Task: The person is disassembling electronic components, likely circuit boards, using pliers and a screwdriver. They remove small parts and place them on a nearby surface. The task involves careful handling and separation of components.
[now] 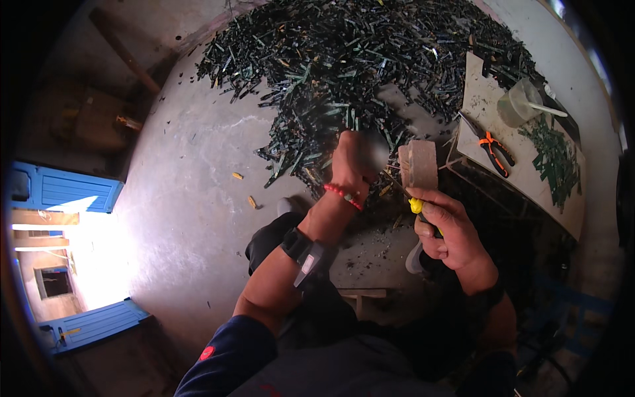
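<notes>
My right hand point(453, 231) is wrapped round the yellow and black handle of a screwdriver point(416, 206). Its thin shaft points up and left toward my left hand point(350, 162). That hand, with a red bead bracelet on the wrist, is closed at the near edge of a large heap of dark green and black strips point(344, 66). A blurred patch covers its fingers, so what they hold cannot be made out. Just right of it, above my right hand, stands a pinkish brick-like block point(422, 165).
To the right, a pale board point(476, 92) carries orange and black pliers point(495, 152), a clear plastic jug point(518, 104) and a pile of green strips point(555, 159). A few yellowish pieces point(252, 202) lie on the grey floor. Blue door panels point(73, 188) flank a bright doorway at left.
</notes>
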### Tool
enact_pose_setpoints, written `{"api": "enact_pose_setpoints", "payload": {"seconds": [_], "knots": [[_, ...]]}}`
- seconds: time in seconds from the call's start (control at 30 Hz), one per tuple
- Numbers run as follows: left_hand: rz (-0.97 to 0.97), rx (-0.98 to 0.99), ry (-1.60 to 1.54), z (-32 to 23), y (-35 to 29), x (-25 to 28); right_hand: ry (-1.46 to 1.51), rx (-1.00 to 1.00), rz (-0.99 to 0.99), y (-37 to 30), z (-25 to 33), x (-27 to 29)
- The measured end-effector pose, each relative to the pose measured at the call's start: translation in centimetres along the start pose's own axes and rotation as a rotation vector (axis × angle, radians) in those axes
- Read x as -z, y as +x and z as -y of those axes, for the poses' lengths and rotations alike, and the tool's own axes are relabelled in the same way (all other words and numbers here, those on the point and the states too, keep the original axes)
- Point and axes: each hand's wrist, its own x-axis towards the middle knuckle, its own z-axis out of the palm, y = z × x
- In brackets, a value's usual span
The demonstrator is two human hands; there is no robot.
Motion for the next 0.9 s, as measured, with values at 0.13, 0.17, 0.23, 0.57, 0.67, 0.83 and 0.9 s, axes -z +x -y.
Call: {"api": "enact_pose_setpoints", "payload": {"seconds": [0.13, 0.17, 0.23, 0.57, 0.67, 0.83, 0.9], "knots": [[-0.19, -0.084, 0.37, 0.1, 0.3, 0.3, -0.64, 0.458, -0.065, 0.7, -2.1, 0.6], [-0.255, -0.017, 0.147, -0.6, -0.4, -0.9, -0.716, 0.482, -0.101, 0.4, -2.0, 0.5], [-0.318, 0.016, -0.048, -1.9, -1.7, -1.9, -0.86, 0.533, -0.154, 0.2, -1.9, -0.9], [-0.228, 0.017, 0.029, -3.2, -3.5, -3.3, -0.041, 0.099, -0.044, 0.2, -1.2, -0.9], [-0.221, 0.012, -0.029, -3.0, -3.5, -2.9, 0.004, 0.048, -0.018, 0.6, -0.8, -0.7], [-0.236, -0.007, 0.006, -3.1, -3.2, -3.0, -0.796, 0.637, -0.11, 1.3, -2.3, -0.4], [-0.265, -0.014, 0.024, -3.3, -3.4, -3.5, -0.953, 0.672, -0.181, 1.0, -2.4, -0.8]]}}
